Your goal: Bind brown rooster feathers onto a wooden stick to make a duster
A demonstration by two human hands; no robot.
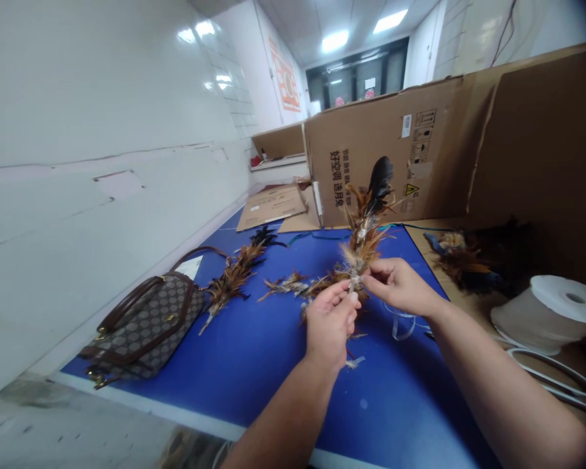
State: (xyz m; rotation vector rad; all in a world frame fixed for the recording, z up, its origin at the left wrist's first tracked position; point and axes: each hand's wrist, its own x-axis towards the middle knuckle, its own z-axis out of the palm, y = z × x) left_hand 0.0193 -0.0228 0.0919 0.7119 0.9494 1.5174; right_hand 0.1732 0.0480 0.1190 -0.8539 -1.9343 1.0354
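Above the blue tabletop (268, 352) a bundle of brown feathers (364, 241) with a black feather at its top stands upright between my hands. My left hand (329, 319) pinches the pale lower end of the bundle. On the bundle's right side, just above that grip, the fingers of my right hand (398, 283) are closed at the feather bases. A thin clear ribbon (403, 322) hangs in a loop below my right hand. Loose brown feathers (293, 284) lie on the table behind my left hand, partly hidden by it.
A long feather bundle (234, 277) lies at the left, close to a patterned handbag (151, 322). Cardboard (385, 143) walls off the back and right. At the right are more feathers (469, 260), a large ribbon spool (532, 316) and white-handled scissors (551, 371).
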